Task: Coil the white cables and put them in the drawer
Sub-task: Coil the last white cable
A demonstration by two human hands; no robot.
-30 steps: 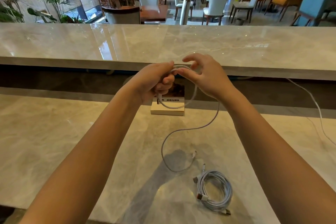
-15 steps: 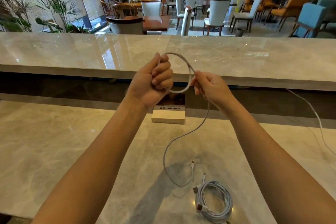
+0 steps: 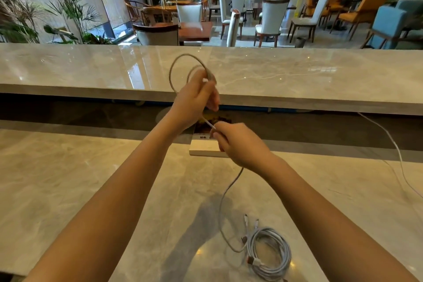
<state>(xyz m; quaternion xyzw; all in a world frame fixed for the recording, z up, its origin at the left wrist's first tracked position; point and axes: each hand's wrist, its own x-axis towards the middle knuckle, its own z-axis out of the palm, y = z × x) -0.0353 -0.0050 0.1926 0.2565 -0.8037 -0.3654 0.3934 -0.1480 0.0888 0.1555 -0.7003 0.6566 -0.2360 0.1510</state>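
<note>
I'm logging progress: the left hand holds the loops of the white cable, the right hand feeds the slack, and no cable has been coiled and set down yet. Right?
Not quite. The head view shows a finished coiled cable already lying on the marble counter. The rest stands: the left hand holds the white cable's loops and the right hand feeds slack.

Bright window daylight; glossy glare

Marble counters front a daylit lounge of chairs and plants.
</note>
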